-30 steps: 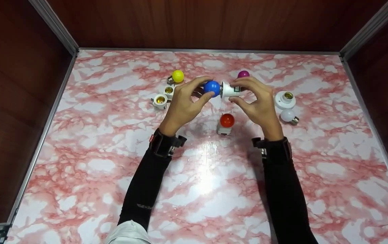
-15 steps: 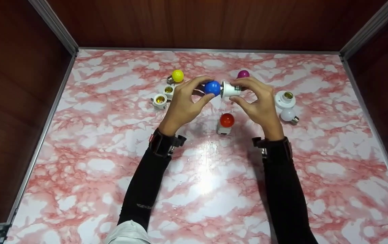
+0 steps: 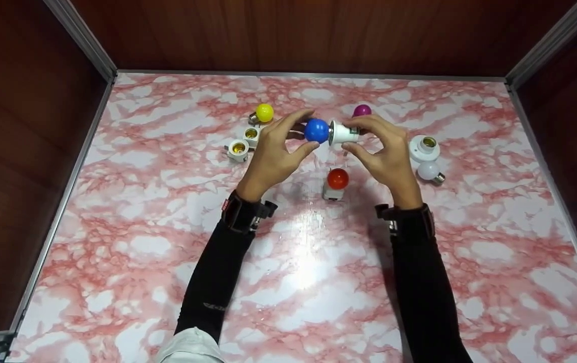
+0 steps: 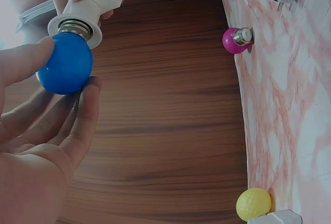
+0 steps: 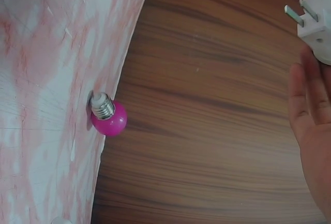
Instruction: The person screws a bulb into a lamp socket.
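My left hand [image 3: 275,151] has its thumb and fingers round a blue light bulb [image 3: 317,131], thumb at one side and fingertips close at the other. Opposite it, my right hand [image 3: 384,151] pinches a white plug-in lamp socket [image 3: 341,133] between thumb and fingers. In the left wrist view the metal screw base [image 4: 75,27] of the bulb sits in the socket's mouth, with some thread showing. Two metal prongs [image 5: 297,14] stick out of the socket's far end in the right wrist view. Both pieces are held up above the table.
A red bulb [image 3: 338,179] stands in a white socket in front of the hands. Left are a yellow bulb [image 3: 264,113] and two sockets [image 3: 238,150]. A magenta bulb [image 5: 110,119] lies behind; a round lamp base [image 3: 424,149] and white bulb [image 3: 428,171] are right.
My left fingers have loosened and spread slightly around the blue bulb, showing more of it. The socket has turned a little in my right hand, which otherwise stays in place.
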Motion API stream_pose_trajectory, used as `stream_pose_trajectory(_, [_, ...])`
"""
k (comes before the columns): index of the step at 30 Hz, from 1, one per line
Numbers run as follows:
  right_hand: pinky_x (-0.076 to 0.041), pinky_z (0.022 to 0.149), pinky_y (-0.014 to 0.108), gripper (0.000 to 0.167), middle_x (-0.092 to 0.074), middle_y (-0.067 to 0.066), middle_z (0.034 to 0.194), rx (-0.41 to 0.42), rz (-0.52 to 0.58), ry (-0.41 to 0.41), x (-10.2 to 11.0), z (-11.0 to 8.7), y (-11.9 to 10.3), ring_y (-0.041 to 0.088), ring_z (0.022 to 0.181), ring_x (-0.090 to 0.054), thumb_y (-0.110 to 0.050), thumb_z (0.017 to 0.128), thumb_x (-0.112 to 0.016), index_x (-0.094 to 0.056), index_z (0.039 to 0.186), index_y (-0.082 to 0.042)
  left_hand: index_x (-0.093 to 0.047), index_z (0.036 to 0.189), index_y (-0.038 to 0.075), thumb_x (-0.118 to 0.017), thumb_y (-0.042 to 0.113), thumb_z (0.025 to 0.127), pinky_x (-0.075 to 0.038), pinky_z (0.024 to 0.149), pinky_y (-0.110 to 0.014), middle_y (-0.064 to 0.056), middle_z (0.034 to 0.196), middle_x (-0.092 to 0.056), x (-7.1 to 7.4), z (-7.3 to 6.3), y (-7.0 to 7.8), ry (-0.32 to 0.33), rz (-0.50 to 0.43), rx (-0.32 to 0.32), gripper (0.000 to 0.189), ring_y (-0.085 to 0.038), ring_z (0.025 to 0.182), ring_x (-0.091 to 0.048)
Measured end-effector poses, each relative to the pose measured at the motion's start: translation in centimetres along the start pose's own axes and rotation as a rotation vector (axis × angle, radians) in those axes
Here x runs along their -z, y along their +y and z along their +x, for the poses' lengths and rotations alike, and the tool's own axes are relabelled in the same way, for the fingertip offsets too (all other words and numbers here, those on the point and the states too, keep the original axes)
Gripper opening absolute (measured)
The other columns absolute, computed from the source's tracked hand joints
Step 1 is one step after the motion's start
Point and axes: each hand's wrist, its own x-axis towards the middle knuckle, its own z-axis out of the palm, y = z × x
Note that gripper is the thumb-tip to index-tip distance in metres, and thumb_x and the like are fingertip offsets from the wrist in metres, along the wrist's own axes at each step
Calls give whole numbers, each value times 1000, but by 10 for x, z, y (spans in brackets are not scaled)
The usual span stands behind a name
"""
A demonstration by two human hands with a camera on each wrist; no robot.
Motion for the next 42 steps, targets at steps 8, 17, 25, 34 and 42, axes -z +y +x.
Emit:
stream_pose_trajectory(8, [-60, 96, 21, 36, -81, 16, 112, 25, 19, 16, -1, 1, 0, 2, 103, -72, -3, 83, -88, -78, 117, 0, -66, 140, -2, -78, 21, 97, -60, 107, -26, -19, 140, -70, 1, 0, 1, 6, 25, -15, 50, -26, 122, -74])
stream_pose_trajectory(17, [-62, 95, 27, 38, -80, 16, 112, 70, 39, 44, -2, 2, 0, 5, 105, -73, 1, 80, -89, -78, 116, 1, -67, 139, -1, -77, 23, 99, -65, 92, -29, -19, 129, -77, 0, 1, 1, 14, -14, 8, 47, -24, 107, -78])
stream_pose_trajectory(25, [-61, 99, 24, 38, -80, 16, 114, 64, 43, 35, -2, 1, 1, 6, 107, -73, 1, 80, -89, -78, 116, 1, -68, 135, -1, -75, 24, 100, -65, 91, -27, -19, 129, -77, -1, 2, 3, 27, -22, 16, 43, -25, 110, -78])
stream_pose_trajectory(34, [-60, 98, 24, 37, -80, 17, 113, 49, 40, 28, -2, 1, 0, 4, 106, -72, 1, 81, -88, -78, 116, 2, -67, 135, -2, -77, 20, 99, -66, 96, -37, -20, 130, -75, -1, 1, 2, 19, -52, -2, 44, -28, 111, -77])
stream_pose_trajectory(42, [-60, 96, 21, 34, -81, 18, 109, 43, 22, 29, -1, 1, 1, 7, 101, -74, 0, 82, -88, -77, 114, 5, -68, 133, -1, -79, 19, 97, -64, 97, -25, -18, 130, -74, -1, 1, 2, 23, -48, -24, 42, -24, 113, -76])
